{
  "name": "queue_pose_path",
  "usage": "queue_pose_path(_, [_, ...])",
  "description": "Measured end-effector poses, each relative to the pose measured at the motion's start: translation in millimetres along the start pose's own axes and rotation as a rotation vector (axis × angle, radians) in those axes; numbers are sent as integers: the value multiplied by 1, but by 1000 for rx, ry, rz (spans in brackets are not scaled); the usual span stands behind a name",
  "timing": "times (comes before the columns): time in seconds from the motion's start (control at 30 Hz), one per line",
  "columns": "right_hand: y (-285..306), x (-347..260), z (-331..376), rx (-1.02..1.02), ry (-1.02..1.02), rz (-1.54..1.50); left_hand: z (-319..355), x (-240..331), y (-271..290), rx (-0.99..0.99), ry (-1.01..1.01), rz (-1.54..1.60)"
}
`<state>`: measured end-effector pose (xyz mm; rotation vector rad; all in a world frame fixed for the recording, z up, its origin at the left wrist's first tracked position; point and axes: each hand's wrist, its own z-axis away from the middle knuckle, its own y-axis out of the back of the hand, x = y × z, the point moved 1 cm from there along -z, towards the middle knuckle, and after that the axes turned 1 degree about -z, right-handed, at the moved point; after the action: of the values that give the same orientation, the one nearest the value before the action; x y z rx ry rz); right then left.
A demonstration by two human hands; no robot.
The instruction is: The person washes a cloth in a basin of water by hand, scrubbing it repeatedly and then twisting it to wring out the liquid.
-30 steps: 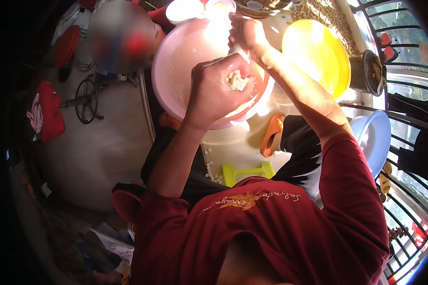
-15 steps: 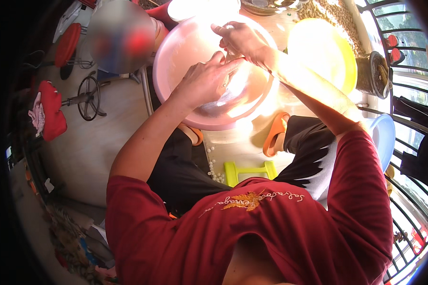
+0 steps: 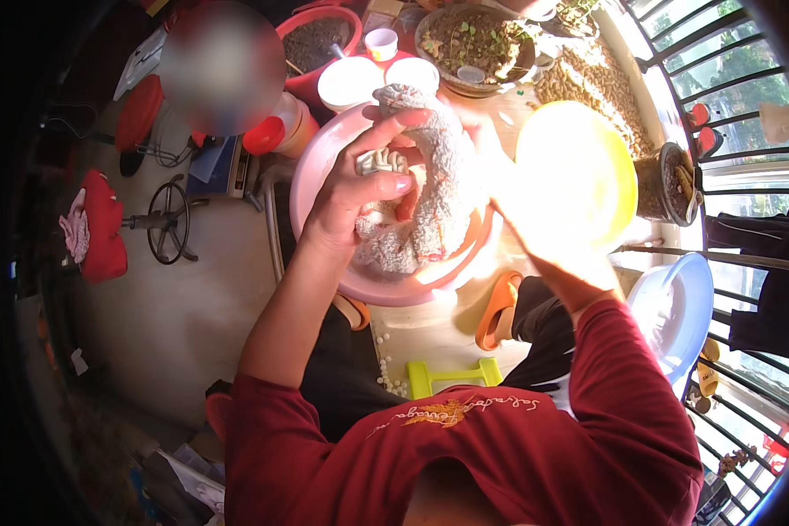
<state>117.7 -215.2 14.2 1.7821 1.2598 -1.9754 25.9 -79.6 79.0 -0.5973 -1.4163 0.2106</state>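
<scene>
Left hand (image 3: 337,203) clamps terry towel (image 3: 444,167), pink basin (image 3: 308,180) beneath it likely catching drips; right hand's (image 3: 480,133) grip unclear, glare.

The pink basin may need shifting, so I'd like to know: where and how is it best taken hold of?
The pink basin is probably best gripped by its rim, a hand on each side, coming from the near side. It looks wide and round, and its near edge shows bare; the left hand holds the pale cloth over the middle. Glare hides the upper right.
</scene>
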Motion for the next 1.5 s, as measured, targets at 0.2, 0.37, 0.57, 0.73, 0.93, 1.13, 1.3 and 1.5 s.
queue_pose_path(0.2, [-72, -2, -17, -351, 391, -1092, -16, -21, -52, 25, -381, 475])
queue_pose_path(0.37, [-58, -59, -26, -648, 485, -1123, -2, -58, -21, -385, -97, 741])
queue_pose_path(0.57, [-90, -93, 29, -363, 417, 728, 30, -84, 104, 749, -164, 401])
queue_pose_path(0.73, [-99, -9, 70, -230, 387, 814, 15, -57, 122, 1135, -269, -13])
queue_pose_path(0.93, [-29, -7, 29, 374, -101, -40, 13, -12, 99, 807, -254, -201])
queue_pose_path(1.13, [7, -2, 11, 552, -263, -303, 8, 12, 9, 265, -336, -769])
queue_pose_path(1.3, [11, 3, 8, 511, -389, -445, 25, -21, -35, 20, -393, -1093])
queue_pose_path(1.5, [-19, -15, 11, 549, -374, -223, 25, -82, -40, -276, -433, -1430])
